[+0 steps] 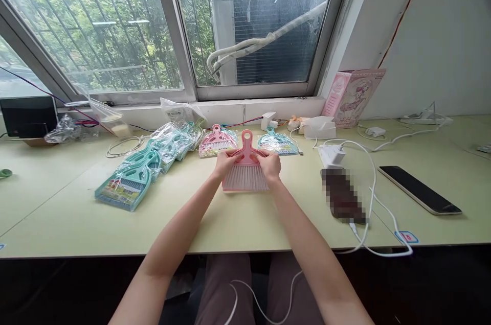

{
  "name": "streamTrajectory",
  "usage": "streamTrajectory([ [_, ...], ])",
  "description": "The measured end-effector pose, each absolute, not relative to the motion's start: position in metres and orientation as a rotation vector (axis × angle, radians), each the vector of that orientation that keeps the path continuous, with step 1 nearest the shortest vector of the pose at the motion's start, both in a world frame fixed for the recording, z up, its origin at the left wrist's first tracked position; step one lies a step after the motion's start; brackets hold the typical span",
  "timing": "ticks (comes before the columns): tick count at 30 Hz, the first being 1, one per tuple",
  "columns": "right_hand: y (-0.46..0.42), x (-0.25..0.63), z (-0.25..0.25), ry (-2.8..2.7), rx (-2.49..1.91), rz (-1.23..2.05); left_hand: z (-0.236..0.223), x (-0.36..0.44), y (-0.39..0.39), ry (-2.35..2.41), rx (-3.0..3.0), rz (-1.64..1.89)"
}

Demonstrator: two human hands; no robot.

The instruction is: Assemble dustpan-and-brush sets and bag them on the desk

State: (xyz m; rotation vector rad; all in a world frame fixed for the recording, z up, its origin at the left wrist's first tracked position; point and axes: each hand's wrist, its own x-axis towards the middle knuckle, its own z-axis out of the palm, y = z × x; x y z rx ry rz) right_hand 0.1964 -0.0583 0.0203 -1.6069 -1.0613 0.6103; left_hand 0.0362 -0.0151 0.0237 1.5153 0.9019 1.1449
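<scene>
A pink hand brush and dustpan set (247, 176) is held between my two hands over the table, its handle up and its pale bristles down. My left hand (227, 162) grips the left side of the set, thumb on the front. On the opposite side my right hand (269, 164) grips it the same way. The dustpan lies behind the brush, so only its lower pink edge shows. Just beyond my hands lie a wrapped pink set (217, 141) and a wrapped teal set (279, 142).
Several teal sets in clear wrap (128, 179) are piled at the left. On the right lie a phone with a blurred screen (343, 196), a white charging cable (374, 182) and a dark-screened phone (418, 189). A pink box (355, 97) stands by the window.
</scene>
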Motion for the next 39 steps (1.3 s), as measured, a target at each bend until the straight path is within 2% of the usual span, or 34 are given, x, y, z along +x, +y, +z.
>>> streamTrajectory([
  [8, -0.044, 0.210, 0.009, -1.217, -1.502, 0.670, 0.019, 0.025, -0.008, 0.880, 1.452, 1.025],
  [14, -0.039, 0.239, -0.006, -1.168, -2.016, 0.322, -0.005, -0.007, 0.022, 0.942, 1.104, 1.096],
  [18, -0.038, 0.240, -0.016, -1.344, -2.184, 0.237, -0.011, -0.024, 0.033, 0.961, 1.056, 1.076],
  [28, -0.038, 0.241, -0.009, -1.354, -2.223, 0.381, -0.014, -0.022, 0.035, 0.944, 1.136, 0.949],
  [39, -0.044, 0.241, 0.000, -1.352, -2.247, 0.504, -0.018, -0.027, 0.043, 0.963, 1.091, 1.152],
])
